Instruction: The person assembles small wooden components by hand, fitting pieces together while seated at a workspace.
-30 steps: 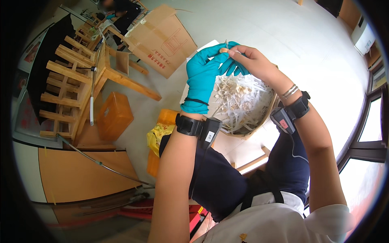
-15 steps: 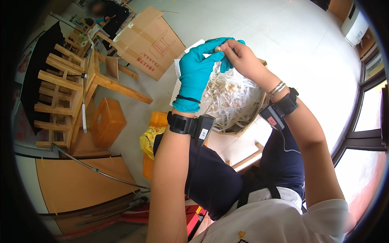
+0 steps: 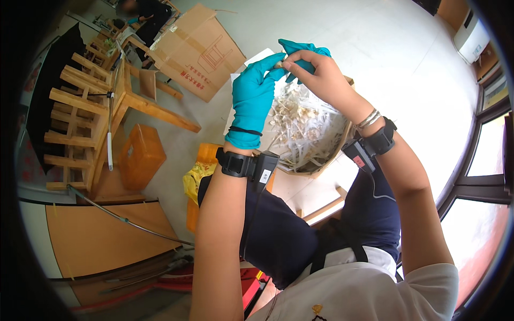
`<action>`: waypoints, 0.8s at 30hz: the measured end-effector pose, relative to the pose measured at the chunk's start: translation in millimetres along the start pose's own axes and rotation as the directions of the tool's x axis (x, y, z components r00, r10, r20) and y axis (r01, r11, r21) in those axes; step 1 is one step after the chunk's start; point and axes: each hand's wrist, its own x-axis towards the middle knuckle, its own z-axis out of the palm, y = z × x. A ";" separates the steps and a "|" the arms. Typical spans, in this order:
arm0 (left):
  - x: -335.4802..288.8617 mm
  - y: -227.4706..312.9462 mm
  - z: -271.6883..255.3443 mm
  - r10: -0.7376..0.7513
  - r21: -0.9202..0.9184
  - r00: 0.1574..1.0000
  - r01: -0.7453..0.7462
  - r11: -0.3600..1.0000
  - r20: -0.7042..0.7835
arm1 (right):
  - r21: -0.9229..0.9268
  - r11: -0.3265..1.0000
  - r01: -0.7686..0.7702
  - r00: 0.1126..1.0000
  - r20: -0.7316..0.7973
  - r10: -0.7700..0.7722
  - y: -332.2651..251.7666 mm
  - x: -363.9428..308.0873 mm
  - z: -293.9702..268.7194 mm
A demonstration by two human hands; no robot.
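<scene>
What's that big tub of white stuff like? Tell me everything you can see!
The tub is open and wide, with a tan, cardboard-looking rim. Loose white strips that look papery tangle inside, with pale beige bits heaped among them. It sits just beyond the legs. The left hand and right hand partly hide its far side, so I can't see the whole rim.
</scene>
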 end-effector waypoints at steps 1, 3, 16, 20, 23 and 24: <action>1.0 1.1 0.3 0.043 0.053 0.999 -0.043 0.998 0.000 | -0.004 1.000 0.007 1.000 -0.001 -0.007 1.2 0.7 -0.1; 0.3 3.7 1.0 0.089 0.134 0.996 -0.088 0.987 -0.003 | 0.005 1.000 -0.008 1.000 -0.001 0.008 2.5 1.6 -0.1; -6.5 16.5 7.2 0.237 0.465 0.970 -0.184 0.866 -0.057 | 0.028 0.998 -0.059 0.995 -0.075 0.061 -2.6 1.5 8.1; -7.6 17.9 10.6 0.224 0.476 0.973 -0.170 0.863 -0.058 | -0.008 0.997 -0.073 0.992 -0.100 0.071 -1.2 -0.3 8.5; -8.5 19.5 10.8 0.218 0.430 0.974 -0.171 0.887 -0.062 | -0.034 0.998 -0.053 0.991 -0.121 0.049 -1.5 0.2 9.5; -9.0 15.4 12.8 0.233 0.400 0.970 -0.188 0.897 -0.068 | -0.075 0.992 -0.099 0.991 -0.103 0.091 -3.7 0.3 7.6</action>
